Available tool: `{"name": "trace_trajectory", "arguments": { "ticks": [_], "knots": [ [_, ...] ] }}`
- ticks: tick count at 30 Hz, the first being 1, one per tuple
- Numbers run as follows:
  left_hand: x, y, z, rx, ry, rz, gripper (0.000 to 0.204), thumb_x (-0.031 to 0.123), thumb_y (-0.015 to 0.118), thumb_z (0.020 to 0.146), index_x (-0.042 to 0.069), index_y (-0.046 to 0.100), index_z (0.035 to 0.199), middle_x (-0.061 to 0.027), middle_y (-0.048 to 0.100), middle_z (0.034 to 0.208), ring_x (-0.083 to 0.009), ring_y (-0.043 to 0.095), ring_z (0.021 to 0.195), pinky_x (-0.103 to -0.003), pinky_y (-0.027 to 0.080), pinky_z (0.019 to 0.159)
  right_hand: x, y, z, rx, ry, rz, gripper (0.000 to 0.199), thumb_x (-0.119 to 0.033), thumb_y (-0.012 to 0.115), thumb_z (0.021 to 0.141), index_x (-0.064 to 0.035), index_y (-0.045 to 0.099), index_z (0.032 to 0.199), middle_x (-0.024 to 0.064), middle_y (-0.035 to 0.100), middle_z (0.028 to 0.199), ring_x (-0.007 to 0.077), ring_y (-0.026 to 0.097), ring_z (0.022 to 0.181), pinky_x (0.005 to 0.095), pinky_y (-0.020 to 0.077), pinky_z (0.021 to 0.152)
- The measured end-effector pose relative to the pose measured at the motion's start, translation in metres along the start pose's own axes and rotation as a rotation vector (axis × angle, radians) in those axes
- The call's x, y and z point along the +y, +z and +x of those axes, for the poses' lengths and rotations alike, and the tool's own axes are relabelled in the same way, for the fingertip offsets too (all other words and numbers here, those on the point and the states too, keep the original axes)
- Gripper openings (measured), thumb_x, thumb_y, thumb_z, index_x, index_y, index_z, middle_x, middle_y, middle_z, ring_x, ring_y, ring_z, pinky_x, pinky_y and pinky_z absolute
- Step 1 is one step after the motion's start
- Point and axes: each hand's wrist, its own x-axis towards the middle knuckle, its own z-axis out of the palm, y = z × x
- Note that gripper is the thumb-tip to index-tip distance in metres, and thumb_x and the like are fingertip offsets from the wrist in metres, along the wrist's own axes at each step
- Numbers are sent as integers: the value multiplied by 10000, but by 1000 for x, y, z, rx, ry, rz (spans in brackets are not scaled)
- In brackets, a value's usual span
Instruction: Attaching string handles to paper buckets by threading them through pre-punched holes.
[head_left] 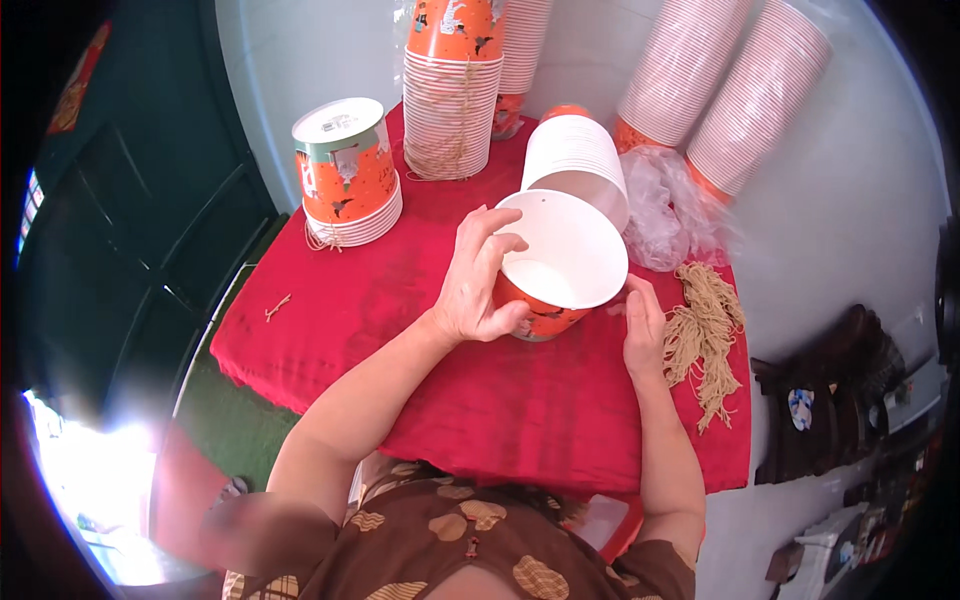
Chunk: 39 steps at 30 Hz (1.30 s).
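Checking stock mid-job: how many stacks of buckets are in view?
6: the short stack, left; the twine-draped stack, back; a half-hidden stack behind it; the lying stack beyond the handled bucket; a leaning stack, back right; the outermost stack beside it. More may be hidden.

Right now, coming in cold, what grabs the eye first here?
The tub at centre, its white mouth open toward the camera, with the left hand at its left rim and the right hand close by its right side. Then the vivid red cloth beneath, tan strings at its right edge, and tall tub stacks at back right.
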Motion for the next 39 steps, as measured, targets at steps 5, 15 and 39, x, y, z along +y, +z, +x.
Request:
{"name": "trace_trajectory", "arguments": {
  "ticks": [5,15,39],
  "knots": [
    [-5,0,1,264,-153,-8,277,51,497,862,-28,517,1127,-227,507,1190,-370,515,1068,-443,432,945,14,5,-4,-133,112,-87,247,-146,498,1007,59,621,1067,89,648,840,171,617,739,302,501,684],
    [-33,-34,-37,-647,-812,1046,349,199,566,847,-57,673,1058,-194,626,1068,-327,556,1088,-431,499,830,27,10,-7,-192,61,-188,133,-49,555,932,43,648,956,117,635,778,193,612,694,327,484,652],
    [-34,-46,-48,-488,-881,1027,726,546,555,911,-127,577,1181,-339,514,1318,-352,560,1138,-442,515,853,18,11,-7,-233,78,-282,109,-23,549,916,54,620,947,102,599,735,156,553,667,311,459,637]
  ]
}}
